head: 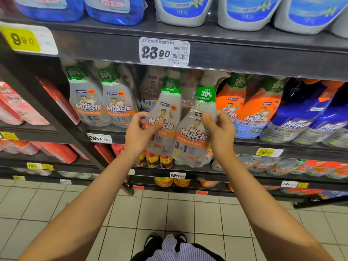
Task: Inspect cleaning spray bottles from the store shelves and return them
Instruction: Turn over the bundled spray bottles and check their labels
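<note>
Left hand: your left hand has its fingers curled, pinching the left edge of the left bottle.
Right hand: your right hand grips the right bottle, thumb pressed on its front label, fingers hidden behind it.
Bottles: the two grey bottles are held off the shelf between your hands, touching each other, green collars up. The left one tilts toward 1 o'clock.
At 10 o'clock of the hands: matching grey bottles stand on the shelf.
At 2 o'clock: orange bottles, then blue bottles farther right.
At 12 o'clock: a white price tag reading 23.90 on the shelf edge.
At 9 o'clock: red packs.
At 6 o'clock: pale floor tiles.
</note>
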